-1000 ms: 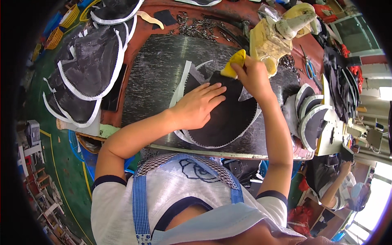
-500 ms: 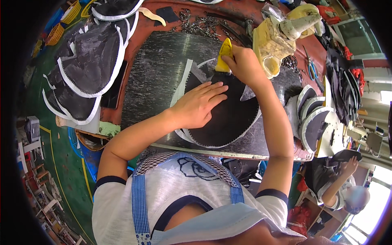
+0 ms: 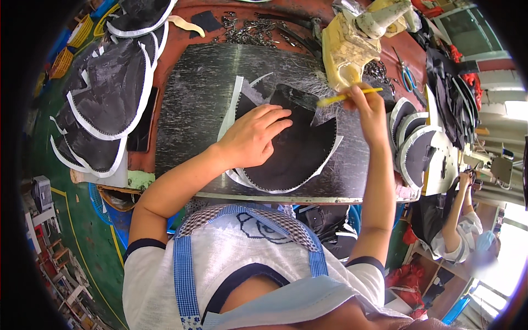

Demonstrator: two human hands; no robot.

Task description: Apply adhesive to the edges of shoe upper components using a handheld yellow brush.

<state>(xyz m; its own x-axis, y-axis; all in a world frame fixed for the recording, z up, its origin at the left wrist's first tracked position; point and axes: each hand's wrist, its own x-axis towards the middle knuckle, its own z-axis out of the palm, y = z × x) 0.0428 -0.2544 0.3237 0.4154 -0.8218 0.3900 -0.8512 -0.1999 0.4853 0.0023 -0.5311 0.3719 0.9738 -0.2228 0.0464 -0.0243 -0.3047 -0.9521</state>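
Note:
A rounded black fabric piece [image 3: 300,151] with white edging lies on the dark, streaked work board [image 3: 190,110]. My left hand [image 3: 254,136] rests on its left part, palm down with fingers stretched out. My right hand [image 3: 367,107] is closed around a yellow brush [image 3: 335,99], held to the right of the piece. The brush points left, its bristle end close to the piece's upper right corner. Just beyond that hand stands a yellowish, glue-crusted container [image 3: 344,55]. Grey, shiny smears show along the piece's top edge.
Black pieces with white edging are stacked at the left [image 3: 107,88] and the right [image 3: 418,148]. Blue-handled scissors [image 3: 407,78] lie at the far right. Dark metal bits [image 3: 250,33] are heaped behind the board. A co-worker [image 3: 459,236] handles dark material at the right.
My right hand has moved right with the brush, off the piece's top edge to beside the container. The brush has tilted from upright to nearly level. My left hand stays on the piece.

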